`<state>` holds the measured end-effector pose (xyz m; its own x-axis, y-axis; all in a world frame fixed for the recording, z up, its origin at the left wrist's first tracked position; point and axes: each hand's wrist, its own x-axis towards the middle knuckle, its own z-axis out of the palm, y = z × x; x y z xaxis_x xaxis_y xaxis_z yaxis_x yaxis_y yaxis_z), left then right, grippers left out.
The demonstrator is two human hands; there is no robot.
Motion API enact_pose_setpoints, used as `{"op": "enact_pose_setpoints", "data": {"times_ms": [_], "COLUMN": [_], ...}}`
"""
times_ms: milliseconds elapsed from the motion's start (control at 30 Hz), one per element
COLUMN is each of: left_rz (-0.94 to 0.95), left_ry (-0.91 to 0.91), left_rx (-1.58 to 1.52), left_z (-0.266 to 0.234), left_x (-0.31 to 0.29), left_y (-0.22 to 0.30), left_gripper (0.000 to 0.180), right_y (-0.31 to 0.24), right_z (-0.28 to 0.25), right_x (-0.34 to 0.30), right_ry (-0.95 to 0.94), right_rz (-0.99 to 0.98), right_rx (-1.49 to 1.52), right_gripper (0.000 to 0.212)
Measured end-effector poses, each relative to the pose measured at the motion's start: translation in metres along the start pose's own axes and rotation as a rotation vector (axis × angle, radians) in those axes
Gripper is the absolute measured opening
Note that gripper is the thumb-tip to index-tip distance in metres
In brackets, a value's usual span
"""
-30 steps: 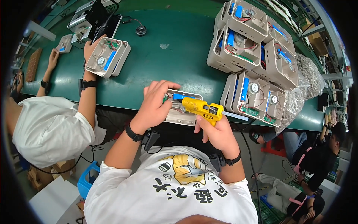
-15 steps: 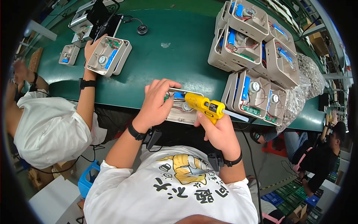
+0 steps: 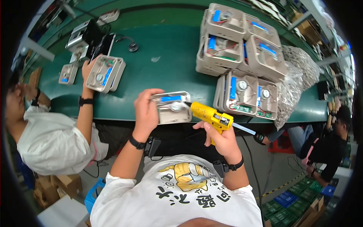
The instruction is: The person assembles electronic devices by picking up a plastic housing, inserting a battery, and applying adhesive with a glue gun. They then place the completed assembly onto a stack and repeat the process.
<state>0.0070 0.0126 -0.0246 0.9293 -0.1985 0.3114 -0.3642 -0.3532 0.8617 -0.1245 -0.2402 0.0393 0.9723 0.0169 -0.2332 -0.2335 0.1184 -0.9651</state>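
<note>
My left hand (image 3: pixel 147 111) grips the left side of a beige plastic housing (image 3: pixel 173 118) at the table's front edge. Inside the housing lie a blue cylindrical battery (image 3: pixel 170 99) and a round silver part (image 3: pixel 176 107). A yellow hot glue gun (image 3: pixel 209 114) is in my right hand (image 3: pixel 223 143), which is closed around its handle. The gun's nozzle points left, at the housing's right rim near the battery's end; whether it touches cannot be made out. From the gun's back end sticks a whitish glue stick (image 3: pixel 244 129).
Stacked beige housings (image 3: pixel 247 56) with batteries and wires stand on the right, beside a clear plastic bag (image 3: pixel 290 90) of small parts. At left, a co-worker's hand (image 3: pixel 87 72) holds two nested housings (image 3: pixel 106 73). A round black part (image 3: pixel 133 47) with a cable lies on the green table (image 3: pixel 166 49).
My left hand has shifted left on the housing, uncovering more of its inside. The glue gun's nozzle has moved from over the housing to its right rim. The whole view has shifted slightly.
</note>
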Motion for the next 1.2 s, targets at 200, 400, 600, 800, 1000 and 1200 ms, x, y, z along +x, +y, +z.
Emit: {"op": "enact_pose_setpoints", "data": {"times_ms": [200,400,600,800,1000,1200], "left_rz": [-0.051,0.11,0.097,0.362,0.632,0.79], "left_ry": [0.126,-0.222,-0.287,-0.234,-0.537,-0.419], "left_rx": [0.067,0.496,0.4,0.315,0.211,0.302], "left_z": [-0.014,-0.015,-0.016,-0.013,0.053,0.147], "left_x": [-0.015,-0.014,0.015,0.024,0.035,0.053], "left_y": [0.012,0.07,0.065,0.119,0.211,0.249], "left_gripper": [0.05,0.114,0.122,0.118,0.112,0.11], "right_y": [0.015,0.029,0.018,0.021,0.007,-0.003], "right_z": [-0.017,-0.036,-0.04,-0.069,-0.097,-0.105], "right_x": [-0.023,-0.04,-0.05,-0.081,-0.116,-0.144], "right_ry": [-0.019,-0.023,-0.008,-0.039,0.148,0.332], "right_rz": [-0.103,-0.223,-0.268,-0.5,-0.703,-0.857], "right_rx": [0.175,0.369,0.38,0.519,0.54,0.506], "right_gripper": [0.027,0.021,0.017,0.025,0.026,0.025]}}
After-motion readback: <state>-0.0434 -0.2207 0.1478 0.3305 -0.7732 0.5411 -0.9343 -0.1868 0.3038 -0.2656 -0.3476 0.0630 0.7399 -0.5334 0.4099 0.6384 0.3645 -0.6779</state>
